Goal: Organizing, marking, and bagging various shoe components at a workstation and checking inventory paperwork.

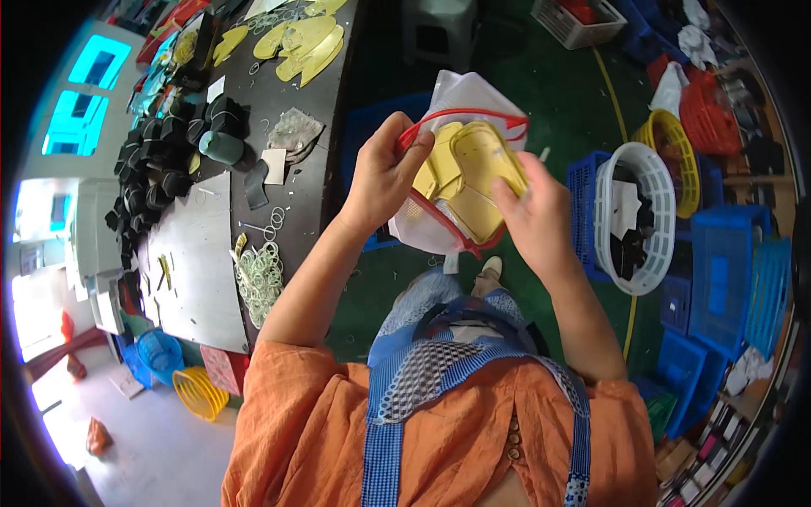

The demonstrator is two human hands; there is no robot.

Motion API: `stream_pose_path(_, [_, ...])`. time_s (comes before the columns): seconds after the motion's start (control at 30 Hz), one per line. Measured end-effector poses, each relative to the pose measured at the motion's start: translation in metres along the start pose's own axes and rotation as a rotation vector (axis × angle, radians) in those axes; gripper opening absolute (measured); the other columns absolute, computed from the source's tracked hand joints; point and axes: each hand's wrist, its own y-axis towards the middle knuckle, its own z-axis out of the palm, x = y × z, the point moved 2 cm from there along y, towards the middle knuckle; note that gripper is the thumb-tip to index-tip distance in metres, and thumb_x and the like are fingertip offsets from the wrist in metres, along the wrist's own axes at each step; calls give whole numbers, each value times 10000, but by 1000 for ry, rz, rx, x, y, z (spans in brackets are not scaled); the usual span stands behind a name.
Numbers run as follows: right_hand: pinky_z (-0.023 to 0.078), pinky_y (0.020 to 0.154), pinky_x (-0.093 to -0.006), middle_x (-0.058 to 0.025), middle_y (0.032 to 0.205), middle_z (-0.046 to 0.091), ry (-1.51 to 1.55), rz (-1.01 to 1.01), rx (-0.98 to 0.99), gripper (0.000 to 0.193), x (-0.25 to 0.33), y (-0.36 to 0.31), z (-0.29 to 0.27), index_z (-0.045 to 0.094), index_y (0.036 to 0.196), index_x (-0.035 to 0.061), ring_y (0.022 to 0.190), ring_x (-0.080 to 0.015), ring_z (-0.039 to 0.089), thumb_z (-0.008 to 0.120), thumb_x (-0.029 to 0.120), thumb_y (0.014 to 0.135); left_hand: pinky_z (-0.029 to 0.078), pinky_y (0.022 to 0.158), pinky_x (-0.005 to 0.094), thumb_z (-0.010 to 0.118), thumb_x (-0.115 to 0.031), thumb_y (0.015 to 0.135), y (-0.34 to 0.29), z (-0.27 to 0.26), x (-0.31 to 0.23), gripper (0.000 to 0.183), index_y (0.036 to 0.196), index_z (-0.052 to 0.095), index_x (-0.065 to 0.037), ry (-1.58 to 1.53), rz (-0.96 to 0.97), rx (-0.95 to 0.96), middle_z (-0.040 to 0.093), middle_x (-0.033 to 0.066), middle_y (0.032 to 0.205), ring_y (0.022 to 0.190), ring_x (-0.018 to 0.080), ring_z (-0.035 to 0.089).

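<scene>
In front of my body I hold up a white mesh bag with red edging, its mouth spread wide. My left hand is closed on the bag's red edge at the upper left. Several yellow moulded pieces lie in the mouth, among them a rounded yellow piece with a raised rim. My right hand grips that piece by its right side, thumb on top, the other fingers partly hidden behind it. How far down the pieces reach inside the bag is hidden.
On my left, a dark table bears yellow cut-outs, stacked black pieces, a grey cloth and a bundle of pale loops. To the right stand a white oval basket, a yellow basket and blue crates.
</scene>
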Motion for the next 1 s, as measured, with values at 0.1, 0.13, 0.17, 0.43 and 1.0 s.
stream_pose_path(0.1, [495, 761, -454, -267, 914, 635, -207, 74, 284, 337, -21, 43, 8, 568, 1101, -8, 903, -430, 618, 650, 115, 798, 316, 538, 203, 580, -178, 946, 14, 15, -13, 200, 806, 487, -69, 78, 50, -190, 393, -69, 687, 641, 30, 356])
stream_pose_path(0.13, [490, 773, -460, -264, 918, 638, -205, 13, 320, 322, -26, 57, 12, 569, 1085, -1, 903, -433, 615, 647, 123, 798, 319, 532, 210, 580, -167, 943, 22, 26, -16, 197, 809, 482, -61, 94, 44, -180, 397, -59, 685, 639, 34, 360])
stream_pose_path(0.17, [485, 785, -466, -260, 922, 640, -209, -40, 353, 307, -34, 73, 18, 570, 1069, 5, 904, -437, 611, 645, 132, 799, 322, 526, 216, 580, -156, 940, 30, 39, -16, 194, 811, 478, -53, 105, 35, -163, 401, -49, 684, 636, 39, 364])
stream_pose_path(0.43, [489, 782, -472, -232, 935, 649, -149, -324, 524, 339, -96, 206, 68, 555, 1094, 34, 876, -418, 618, 636, 238, 835, 312, 548, 212, 552, -129, 945, 114, 23, 11, 174, 809, 466, -62, -102, -123, -504, 369, -61, 696, 642, 37, 335])
stream_pose_path(1.0, [500, 711, -293, -81, 887, 676, 382, -445, 1216, 262, -22, 601, 357, 626, 1064, -16, 806, -166, 634, 561, 196, 924, 316, 563, 214, 558, -145, 956, 236, -112, 21, 220, 786, 457, -50, 39, -370, -1295, 393, -48, 690, 655, 43, 338])
